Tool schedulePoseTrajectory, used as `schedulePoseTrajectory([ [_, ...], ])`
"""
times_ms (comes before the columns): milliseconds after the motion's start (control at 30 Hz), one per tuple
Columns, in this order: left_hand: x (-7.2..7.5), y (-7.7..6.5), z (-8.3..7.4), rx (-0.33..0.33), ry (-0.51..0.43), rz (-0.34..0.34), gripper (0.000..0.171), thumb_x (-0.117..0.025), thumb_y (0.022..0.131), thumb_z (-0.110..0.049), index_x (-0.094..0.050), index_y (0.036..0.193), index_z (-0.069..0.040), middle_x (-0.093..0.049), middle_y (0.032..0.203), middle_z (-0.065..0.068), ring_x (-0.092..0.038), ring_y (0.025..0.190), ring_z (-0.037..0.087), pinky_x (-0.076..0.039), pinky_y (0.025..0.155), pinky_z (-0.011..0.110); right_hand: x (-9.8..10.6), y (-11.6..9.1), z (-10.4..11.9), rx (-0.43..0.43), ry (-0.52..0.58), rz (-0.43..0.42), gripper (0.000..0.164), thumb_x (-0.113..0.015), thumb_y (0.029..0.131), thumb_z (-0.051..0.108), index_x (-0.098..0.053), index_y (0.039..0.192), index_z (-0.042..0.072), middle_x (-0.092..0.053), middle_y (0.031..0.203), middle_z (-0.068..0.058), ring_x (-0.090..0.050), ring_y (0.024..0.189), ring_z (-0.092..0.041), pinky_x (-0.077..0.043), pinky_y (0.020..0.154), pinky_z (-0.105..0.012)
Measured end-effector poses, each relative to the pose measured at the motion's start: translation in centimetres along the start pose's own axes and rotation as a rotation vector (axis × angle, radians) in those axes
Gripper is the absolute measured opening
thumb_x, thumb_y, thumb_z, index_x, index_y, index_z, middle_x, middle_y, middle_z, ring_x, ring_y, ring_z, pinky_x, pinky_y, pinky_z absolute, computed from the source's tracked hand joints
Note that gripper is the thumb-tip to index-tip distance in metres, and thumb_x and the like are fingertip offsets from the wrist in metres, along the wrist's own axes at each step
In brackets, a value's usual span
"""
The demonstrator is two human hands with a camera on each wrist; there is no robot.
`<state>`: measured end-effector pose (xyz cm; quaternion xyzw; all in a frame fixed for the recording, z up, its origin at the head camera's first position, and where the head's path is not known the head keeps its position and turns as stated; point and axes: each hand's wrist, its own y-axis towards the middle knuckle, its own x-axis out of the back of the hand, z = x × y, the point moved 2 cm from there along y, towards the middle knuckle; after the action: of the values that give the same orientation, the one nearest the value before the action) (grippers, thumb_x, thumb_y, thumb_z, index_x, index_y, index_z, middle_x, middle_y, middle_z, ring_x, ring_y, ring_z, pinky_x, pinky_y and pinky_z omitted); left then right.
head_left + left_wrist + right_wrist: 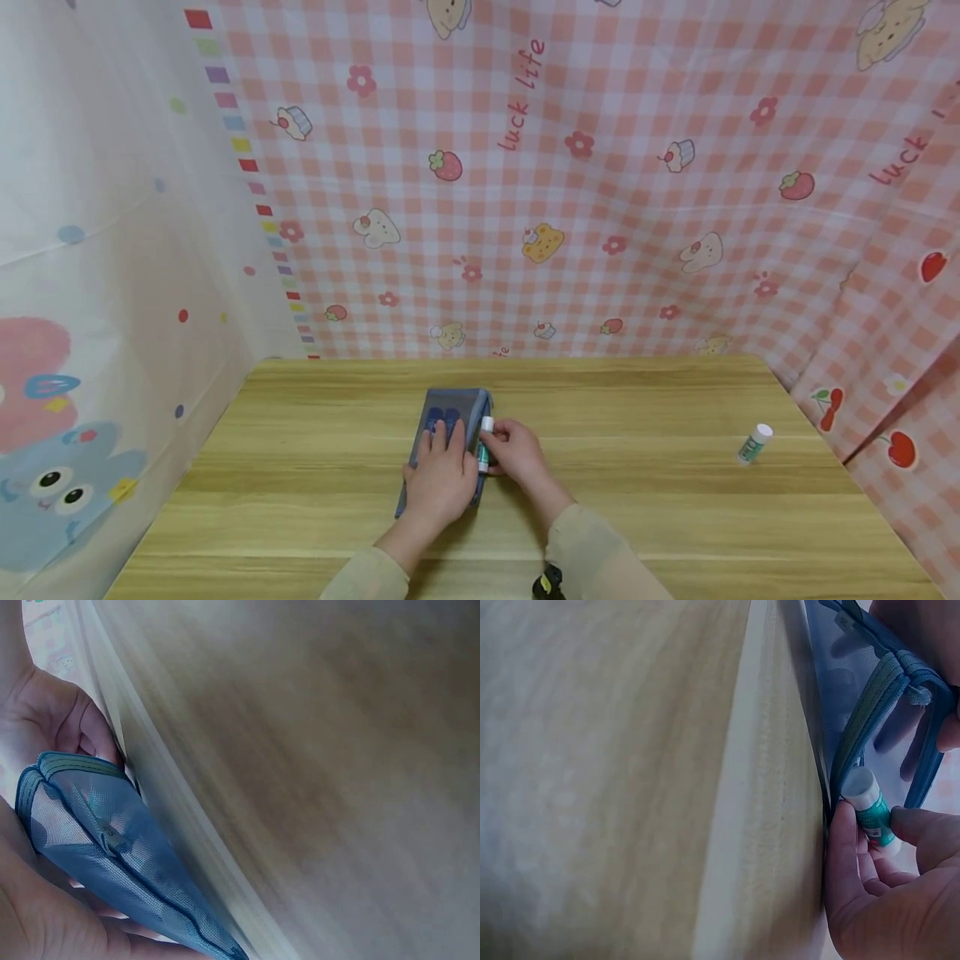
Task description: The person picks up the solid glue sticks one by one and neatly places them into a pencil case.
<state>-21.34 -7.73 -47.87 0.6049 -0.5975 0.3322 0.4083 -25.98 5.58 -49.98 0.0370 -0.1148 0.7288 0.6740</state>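
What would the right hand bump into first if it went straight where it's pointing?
Most likely the blue pouch: the glue stick pinched by the right hand is right by the pouch's edge. I can't tell for sure whether they already touch.

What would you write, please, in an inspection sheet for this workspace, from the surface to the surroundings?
Surface: wood-grain table.
Job's things: blue mesh pouch on the table; held glue stick at its zipper edge; second glue stick apart, toward the right side.
Clutter: black-and-yellow item at the head view's bottom edge, cut off, identity unclear.
Grips: left grip, a bare hand, rests on the pouch; right grip, also bare, pinches one glue stick.
Cables: nothing seen.
Surroundings: pink checked cloth behind; white printed cloth at left.
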Motion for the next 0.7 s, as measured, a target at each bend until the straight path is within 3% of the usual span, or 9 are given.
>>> schedulePoseTrajectory([
  [300, 0.05, -0.01, -0.07, -0.003, -0.004, 0.0, 0.054, -0.039, 0.101, -0.03, -0.045, 0.149, -0.008, -0.036, 0.153, 0.024, -0.029, 0.14, 0.048, -0.027, 0.091, 0.082, -0.17, -0.05, 0.24, -0.019, -0.038, -0.021, 0.025, -0.064, 0.095, 0.01, -0.061, 0.108, -0.011, -0.063, 0.081, -0.01, -0.06, 0.057, -0.012, -0.057, 0.054, -0.031],
  [533, 0.11, 0.04, -0.05, -0.006, -0.008, 0.001, 0.054, -0.039, 0.099, -0.029, -0.045, 0.149, -0.009, -0.036, 0.153, 0.024, -0.028, 0.141, 0.048, -0.027, 0.091, 0.082, -0.24, 0.07, 0.17, -0.054, 0.002, -0.021, 0.026, -0.063, 0.096, 0.013, -0.061, 0.109, -0.01, -0.068, 0.087, -0.014, -0.066, 0.066, -0.016, -0.058, 0.057, -0.031],
  [700, -0.01, 0.05, 0.07, -0.006, -0.002, 0.005, 0.054, -0.038, 0.1, -0.03, -0.044, 0.15, -0.01, -0.035, 0.154, 0.024, -0.027, 0.141, 0.047, -0.028, 0.092, 0.081, -0.13, -0.06, 0.06, -0.033, -0.005, -0.005, 0.026, -0.062, 0.096, 0.011, -0.061, 0.111, -0.01, -0.069, 0.089, -0.016, -0.067, 0.069, -0.018, -0.058, 0.059, -0.032],
])
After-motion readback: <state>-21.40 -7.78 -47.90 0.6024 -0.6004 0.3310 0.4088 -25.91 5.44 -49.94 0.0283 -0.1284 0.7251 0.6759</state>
